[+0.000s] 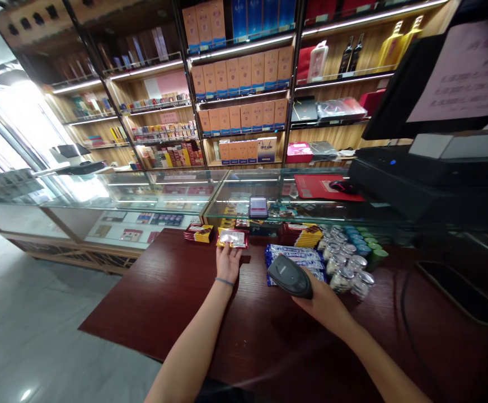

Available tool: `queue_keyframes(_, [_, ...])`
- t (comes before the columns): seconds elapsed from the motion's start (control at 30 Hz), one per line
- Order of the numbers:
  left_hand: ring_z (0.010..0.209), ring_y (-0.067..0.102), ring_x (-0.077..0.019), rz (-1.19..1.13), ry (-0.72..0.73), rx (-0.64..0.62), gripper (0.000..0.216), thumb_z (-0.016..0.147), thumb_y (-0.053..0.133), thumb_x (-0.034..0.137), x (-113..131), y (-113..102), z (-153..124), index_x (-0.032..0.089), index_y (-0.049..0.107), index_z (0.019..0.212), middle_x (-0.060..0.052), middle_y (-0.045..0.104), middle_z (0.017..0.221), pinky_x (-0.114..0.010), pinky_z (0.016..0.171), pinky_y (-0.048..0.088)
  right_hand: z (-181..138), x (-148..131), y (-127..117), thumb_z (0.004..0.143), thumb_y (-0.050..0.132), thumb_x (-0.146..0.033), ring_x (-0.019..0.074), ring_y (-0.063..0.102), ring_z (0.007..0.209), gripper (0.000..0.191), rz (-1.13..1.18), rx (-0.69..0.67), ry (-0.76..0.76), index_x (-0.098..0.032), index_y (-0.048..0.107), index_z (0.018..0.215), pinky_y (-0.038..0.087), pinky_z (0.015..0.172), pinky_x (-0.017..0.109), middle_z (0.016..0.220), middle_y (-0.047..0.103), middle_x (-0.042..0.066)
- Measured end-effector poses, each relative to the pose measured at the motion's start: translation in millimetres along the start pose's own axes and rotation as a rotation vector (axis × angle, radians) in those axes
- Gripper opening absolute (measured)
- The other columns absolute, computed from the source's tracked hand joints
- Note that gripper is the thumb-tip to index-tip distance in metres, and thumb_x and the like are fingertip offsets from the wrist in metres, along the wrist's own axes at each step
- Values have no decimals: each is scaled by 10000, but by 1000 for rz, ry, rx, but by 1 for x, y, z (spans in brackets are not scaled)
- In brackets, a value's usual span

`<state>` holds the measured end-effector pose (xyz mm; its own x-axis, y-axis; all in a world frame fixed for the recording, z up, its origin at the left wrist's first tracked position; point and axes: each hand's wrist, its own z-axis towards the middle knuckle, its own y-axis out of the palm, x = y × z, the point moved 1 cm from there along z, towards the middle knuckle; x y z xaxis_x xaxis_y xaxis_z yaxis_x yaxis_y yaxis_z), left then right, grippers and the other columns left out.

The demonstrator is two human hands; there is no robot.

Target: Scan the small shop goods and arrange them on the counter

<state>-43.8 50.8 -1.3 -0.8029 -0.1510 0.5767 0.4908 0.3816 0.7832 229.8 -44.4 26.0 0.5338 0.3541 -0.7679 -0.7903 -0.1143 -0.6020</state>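
My left hand (228,260) reaches forward over the dark red counter (164,302) and holds the near edge of a small red-and-gold packet (232,238) with a silvery window. My right hand (319,296) grips a dark grey handheld barcode scanner (290,275), its head pointing left toward the packet. The scanner hovers just in front of a stack of blue-and-white wrapped bars (294,256).
Stacks of snack bars (198,233) and several small silver-lidded tins (347,268) line the counter's far edge. A phone (258,206) lies on the glass display case (177,190). A till and monitor (432,129) stand at right, with shelves of boxes behind.
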Motion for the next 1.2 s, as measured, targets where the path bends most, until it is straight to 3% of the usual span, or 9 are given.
queue_keyframes(0.17, [906, 728, -161, 50, 207, 115, 151, 919, 644, 185, 31, -2, 11, 260, 549, 1011, -22, 718, 1014, -411, 915, 572, 2, 9, -3, 842, 680, -362, 307, 765, 982, 477, 12, -2, -24, -256, 581, 1296, 583, 822, 371, 1052, 794, 67])
queue_keyframes(0.33, [864, 702, -141, 338, 770, 245, 172, 850, 696, 222, 92, 0, 23, 224, 595, 989, -7, 702, 963, -311, 885, 543, 3, 12, -5, 805, 709, -349, 309, 762, 938, 526, 34, 43, -20, -243, 599, 1309, 583, 826, 386, 991, 802, 59])
queue_keyframes(0.43, [993, 698, -211, 737, 968, 147, 141, 878, 669, 282, 124, -2, 30, 218, 683, 1003, -53, 733, 1005, -374, 994, 513, 3, 8, -7, 830, 688, -371, 313, 762, 949, 545, 47, 30, -22, -229, 570, 1343, 579, 831, 390, 1043, 798, 78])
queue_keyframes(0.5, [1129, 675, -254, 1011, 1027, -35, 152, 880, 660, 269, 139, -9, 34, 248, 730, 1013, -76, 748, 1108, -422, 1092, 458, 2, 6, -8, 831, 678, -376, 315, 761, 974, 564, 54, 30, -17, -225, 553, 1360, 577, 828, 385, 1077, 795, 85])
queue_keyframes(0.6, [1213, 652, -282, 1291, 1069, -277, 135, 846, 694, 223, 151, -23, 41, 292, 756, 945, -82, 761, 1124, -466, 1185, 369, 1, 5, -10, 815, 683, -380, 320, 758, 1004, 546, 57, 46, -17, -230, 575, 1328, 573, 796, 365, 1103, 791, 87])
queue_keyframes(0.67, [1190, 665, -288, 1389, 1044, -358, 143, 825, 713, 201, 154, -32, 47, 309, 758, 906, -82, 770, 1093, -482, 1204, 338, 1, 5, -10, 814, 683, -387, 319, 756, 1016, 518, 53, 66, -24, -236, 593, 1302, 567, 785, 355, 1122, 787, 87])
queue_keyframes(0.87, [1171, 667, -284, 1429, 884, -337, 183, 777, 731, 152, 152, -47, 65, 304, 768, 872, -87, 773, 1074, -463, 1205, 341, 0, -1, -9, 840, 645, -416, 310, 763, 979, 508, 55, 125, -27, -231, 576, 1308, 553, 783, 351, 1105, 790, 85])
queue_keyframes(1.07, [1349, 565, -274, 1913, 878, -436, 354, 958, 523, 185, 148, -52, 80, 296, 711, 1236, -86, 671, 1383, -496, 1205, 358, -3, -4, -9, 834, 622, -405, 312, 769, 900, 493, -6, 150, 2, -234, 563, 1293, 545, 764, 363, 999, 799, 72])
queue_keyframes(1.2, [1437, 476, -316, 2104, 894, -481, 471, 938, 552, 179, 148, -57, 87, 251, 609, 1400, -118, 586, 1491, -537, 1210, 348, -3, 2, -7, 827, 621, -408, 319, 769, 877, 486, -11, 138, 15, -264, 542, 1284, 548, 775, 378, 956, 799, 51])
